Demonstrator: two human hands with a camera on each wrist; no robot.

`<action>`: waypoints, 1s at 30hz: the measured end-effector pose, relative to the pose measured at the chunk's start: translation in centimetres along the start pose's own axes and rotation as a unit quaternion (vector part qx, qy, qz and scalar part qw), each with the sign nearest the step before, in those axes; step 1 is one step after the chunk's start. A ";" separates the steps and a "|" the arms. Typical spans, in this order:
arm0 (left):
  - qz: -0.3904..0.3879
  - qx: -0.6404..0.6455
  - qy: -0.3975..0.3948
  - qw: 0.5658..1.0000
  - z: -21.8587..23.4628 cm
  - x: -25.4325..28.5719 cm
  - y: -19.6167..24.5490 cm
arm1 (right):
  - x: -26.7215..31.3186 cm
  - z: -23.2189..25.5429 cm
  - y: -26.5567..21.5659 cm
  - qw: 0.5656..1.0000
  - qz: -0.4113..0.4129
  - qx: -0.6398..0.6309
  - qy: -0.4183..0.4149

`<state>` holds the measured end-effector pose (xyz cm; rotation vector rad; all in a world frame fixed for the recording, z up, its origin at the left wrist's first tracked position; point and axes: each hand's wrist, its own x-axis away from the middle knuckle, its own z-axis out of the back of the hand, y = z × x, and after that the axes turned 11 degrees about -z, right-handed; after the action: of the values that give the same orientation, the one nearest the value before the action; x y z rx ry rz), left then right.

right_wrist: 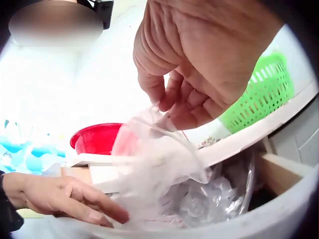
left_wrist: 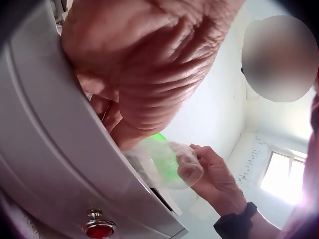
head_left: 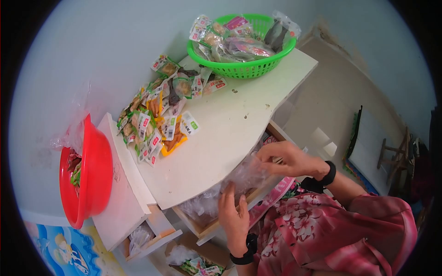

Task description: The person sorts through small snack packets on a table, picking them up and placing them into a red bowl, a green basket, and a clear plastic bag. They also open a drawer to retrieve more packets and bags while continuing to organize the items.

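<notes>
A clear plastic bag (head_left: 251, 172) is pinched between the thumb and fingers of my right hand (head_left: 292, 158), over the pulled-out drawer (head_left: 209, 230). In the right wrist view the bag (right_wrist: 154, 159) hangs crumpled and see-through below the right hand (right_wrist: 199, 64). My left hand (head_left: 234, 218) lies at the drawer's front, its fingers (right_wrist: 87, 204) extended and overlapping the bag's lower part in the right wrist view. More crumpled clear bags (head_left: 200, 204) fill the drawer. From the left wrist, the left hand (left_wrist: 144, 64) bends over the drawer edge, its fingertips partly hidden.
Snack packets (head_left: 154, 110) lie heaped on the white tabletop (head_left: 221, 133). Behind them stands a green basket (head_left: 239, 69) full of bagged items. A red basin (head_left: 99, 170) is tilted at the left. Below are a small open drawer (head_left: 159, 237) and a cardboard box (head_left: 212, 255) with packets.
</notes>
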<state>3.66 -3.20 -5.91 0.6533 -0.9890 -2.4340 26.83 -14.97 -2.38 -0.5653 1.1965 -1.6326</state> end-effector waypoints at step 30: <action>0.038 0.228 0.228 0.946 3.6 0.9 3.5 | 0.9 0.1 -3.8 0.973 -0.137 -0.146 -0.114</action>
<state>1.64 -4.07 -1.31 1.2396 -1.3437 -1.8577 24.90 -15.78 0.88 -1.1169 1.2337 -1.5713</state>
